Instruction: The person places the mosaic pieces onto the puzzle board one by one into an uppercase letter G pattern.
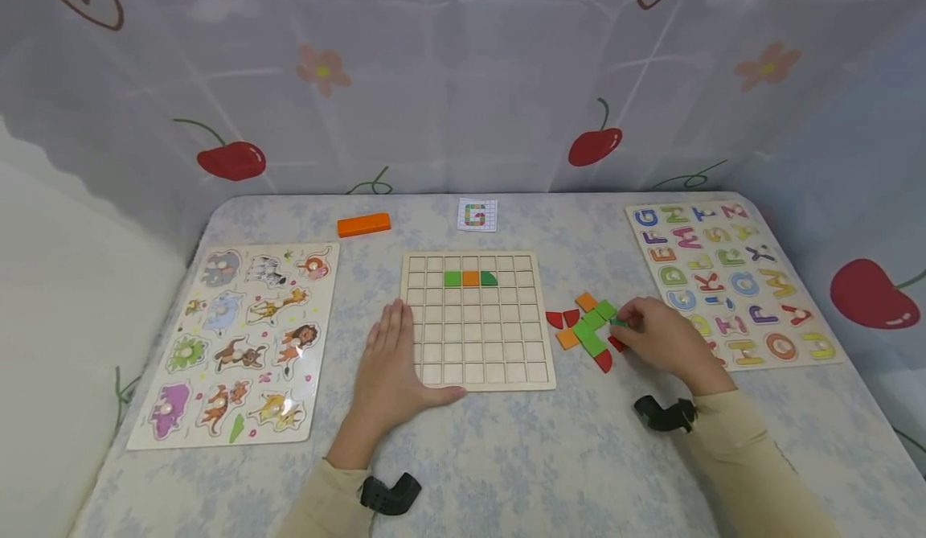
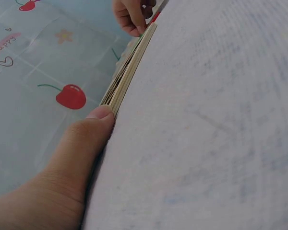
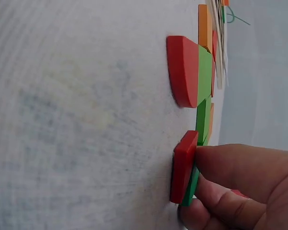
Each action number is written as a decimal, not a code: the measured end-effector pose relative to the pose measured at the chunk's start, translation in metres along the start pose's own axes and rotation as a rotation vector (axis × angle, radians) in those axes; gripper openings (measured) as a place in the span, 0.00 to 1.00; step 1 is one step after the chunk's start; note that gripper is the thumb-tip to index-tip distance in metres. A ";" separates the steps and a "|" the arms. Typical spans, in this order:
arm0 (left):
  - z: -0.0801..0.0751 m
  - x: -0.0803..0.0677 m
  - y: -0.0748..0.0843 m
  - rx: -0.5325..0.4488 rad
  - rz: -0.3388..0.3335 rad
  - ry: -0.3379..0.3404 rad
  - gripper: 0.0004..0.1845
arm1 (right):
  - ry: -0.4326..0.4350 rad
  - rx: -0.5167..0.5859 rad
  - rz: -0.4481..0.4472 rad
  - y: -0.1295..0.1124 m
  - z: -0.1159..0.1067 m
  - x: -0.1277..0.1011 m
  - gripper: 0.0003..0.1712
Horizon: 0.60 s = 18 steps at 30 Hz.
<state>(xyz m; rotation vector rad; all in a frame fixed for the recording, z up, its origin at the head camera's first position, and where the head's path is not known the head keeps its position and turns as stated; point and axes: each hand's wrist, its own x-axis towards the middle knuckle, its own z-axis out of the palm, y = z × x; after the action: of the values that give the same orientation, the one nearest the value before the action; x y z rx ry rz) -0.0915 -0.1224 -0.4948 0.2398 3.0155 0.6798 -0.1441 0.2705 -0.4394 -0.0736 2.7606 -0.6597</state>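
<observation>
A wooden grid board (image 1: pixel 477 387) lies in the middle of the table. Its second row holds a light green square (image 1: pixel 452 279), an orange square (image 1: pixel 471 279) and a dark green quarter-round tile (image 1: pixel 489 279). My left hand (image 1: pixel 391 361) rests at the board's lower left corner, fingers straight along the left side, thumb against the near edge. To the right of the board, my right hand (image 1: pixel 661 337) pinches a dark green tile (image 3: pixel 190 188) low at the table, partly hidden by the fingers. Right beside it is a red tile (image 3: pixel 185 165). Loose green tiles (image 1: pixel 592 318) lie left of those fingers.
An animal puzzle board (image 1: pixel 321 345) lies at left, a letter puzzle board (image 1: pixel 788 361) at right. Behind the grid are an orange block (image 1: pixel 364 225) and a small pattern card (image 1: pixel 477 215). More red pieces (image 1: pixel 554 319) and orange squares (image 1: pixel 567 338) lie beside the grid.
</observation>
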 end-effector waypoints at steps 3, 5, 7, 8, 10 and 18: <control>0.000 0.000 0.000 -0.002 0.002 0.001 0.80 | -0.004 0.015 -0.004 0.000 0.001 0.000 0.16; 0.000 0.000 -0.001 -0.001 0.004 0.002 0.80 | 0.000 0.024 -0.011 -0.001 0.001 -0.001 0.15; 0.001 0.000 -0.002 -0.002 0.006 0.003 0.80 | 0.005 0.032 -0.016 0.000 0.001 -0.001 0.14; 0.001 0.000 -0.002 -0.001 0.007 0.003 0.80 | 0.008 0.037 -0.021 0.000 0.000 -0.002 0.13; 0.001 0.000 -0.002 0.000 0.006 0.002 0.80 | 0.009 0.045 -0.034 0.001 -0.002 -0.002 0.13; 0.003 0.001 -0.002 0.003 0.013 0.002 0.80 | 0.018 0.109 -0.104 -0.010 -0.009 0.008 0.09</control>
<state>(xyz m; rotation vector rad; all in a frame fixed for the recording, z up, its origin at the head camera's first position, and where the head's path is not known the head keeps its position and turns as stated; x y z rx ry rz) -0.0925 -0.1233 -0.4982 0.2592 3.0194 0.6774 -0.1548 0.2644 -0.4293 -0.1898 2.7466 -0.8403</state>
